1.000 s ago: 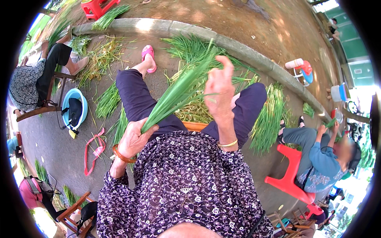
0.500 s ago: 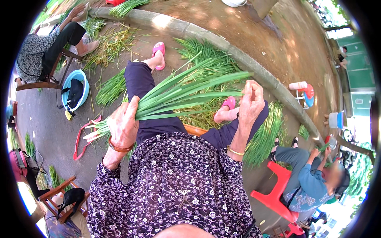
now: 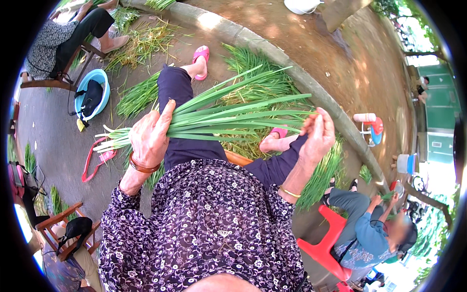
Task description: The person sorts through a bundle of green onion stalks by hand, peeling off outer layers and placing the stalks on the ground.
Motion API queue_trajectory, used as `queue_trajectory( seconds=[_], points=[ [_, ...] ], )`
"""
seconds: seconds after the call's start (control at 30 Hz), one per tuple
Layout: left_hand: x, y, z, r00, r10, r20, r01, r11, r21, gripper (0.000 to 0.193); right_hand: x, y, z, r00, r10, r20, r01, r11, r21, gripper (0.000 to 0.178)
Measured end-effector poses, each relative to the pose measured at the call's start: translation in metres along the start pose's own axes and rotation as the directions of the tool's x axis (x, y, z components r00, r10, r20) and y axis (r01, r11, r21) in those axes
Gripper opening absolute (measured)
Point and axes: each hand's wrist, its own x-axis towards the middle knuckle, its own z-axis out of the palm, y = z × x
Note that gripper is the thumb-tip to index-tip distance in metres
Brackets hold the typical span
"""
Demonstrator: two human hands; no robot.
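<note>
My left hand [image 3: 150, 138] is closed round the lower part of a bunch of garlic chives [image 3: 219, 119], held over my lap. The pale stem ends stick out to its left, and the long flat green leaves fan out to the right. At the leaf tips, the fingers of my right hand [image 3: 318, 138] are pinched together on the end of a leaf. Beyond my knees, a large heap of chives [image 3: 258, 73] lies on the ground. More chives [image 3: 323, 173] lie beside my right leg, and a smaller bundle [image 3: 138, 96] is by my left leg.
Yellowed leaf scraps [image 3: 143, 46] lie far left, near a seated person [image 3: 53, 48] and a blue basin [image 3: 99, 80] holding a black bag. A red strap [image 3: 90, 163] lies at left. Another person [image 3: 365, 228] sits at right on a red stool [image 3: 323, 243]. A curb [image 3: 292, 63] curves beyond.
My right hand has moved a little right and down along the leaf tips. The leaves are spread wider, and the bunch lies more level in my left hand. The whole view has shifted slightly.
</note>
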Motion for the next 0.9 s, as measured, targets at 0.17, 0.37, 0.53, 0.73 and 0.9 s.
queue_trajectory(
  seconds=[0.17, 0.37, 0.53, 0.73, 0.9],
  points=[
    [-0.001, -0.003, 0.002, 0.999, -0.021, 0.047, 0.02, 1.0, 0.012, 0.056, -0.011, -0.04, 0.002, 0.986, -0.163, -0.037, 0.166, 0.983, 0.075, 0.016],
    [0.003, 0.0, 0.002, 0.999, -0.013, 0.036, 0.014, 1.0, -0.026, 0.058, -0.019, -0.049, 0.0, 0.966, -0.242, 0.095, 0.238, 0.97, 0.046, 0.014],
    [0.002, -0.002, 0.001, 1.0, 0.009, 0.008, -0.008, 0.999, -0.033, 0.06, -0.02, -0.052, 0.003, 0.965, -0.232, 0.119, 0.222, 0.971, 0.089, 0.013],
    [0.001, -0.005, 0.005, 0.992, -0.098, 0.074, 0.1, 0.995, -0.026, 0.057, -0.02, -0.052, 0.0, 0.968, -0.198, 0.154, 0.167, 0.967, 0.191, 0.013],
    [-0.001, -0.011, 0.007, 0.965, -0.207, 0.159, 0.225, 0.969, -0.106, 0.046, -0.022, -0.055, -0.001, 0.939, -0.157, 0.306, 0.097, 0.975, 0.201, 0.012]
  ],
)
